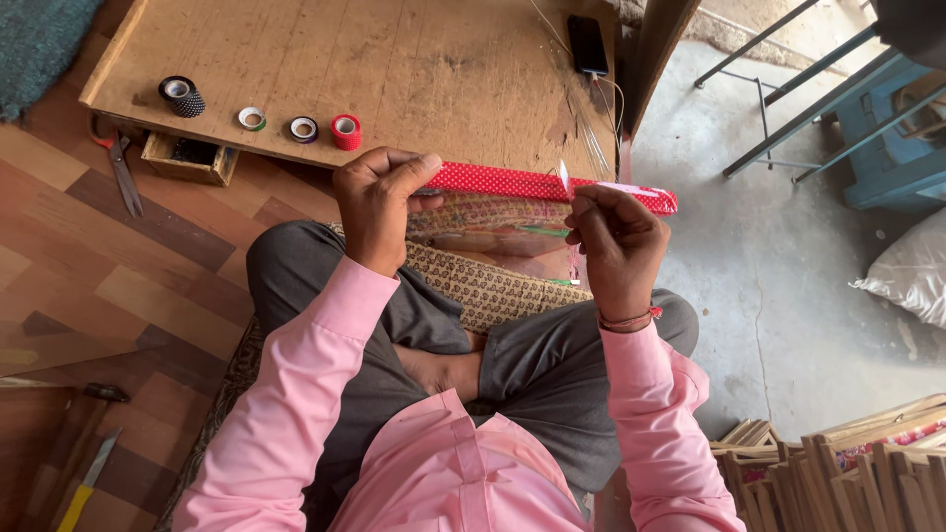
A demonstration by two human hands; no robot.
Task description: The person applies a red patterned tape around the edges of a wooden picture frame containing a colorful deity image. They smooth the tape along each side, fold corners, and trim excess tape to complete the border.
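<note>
I sit cross-legged on the floor in a pink shirt. My left hand (379, 202) grips the left end of a long stick wrapped in red white-dotted tape (512, 182), held level in front of me. My right hand (616, 246) pinches the stick near its right end, with a small white strip of tape sticking up between its fingers. Under the stick a patterned fabric piece (483, 286) lies across my lap.
A low wooden board (394, 69) ahead carries several tape rolls (345, 130) and a black phone (587, 44) with a cable. Scissors (123, 172) and a small wooden box (187, 158) lie left. A hammer (99, 394) sits bottom left; wooden frames (847, 463) stack bottom right.
</note>
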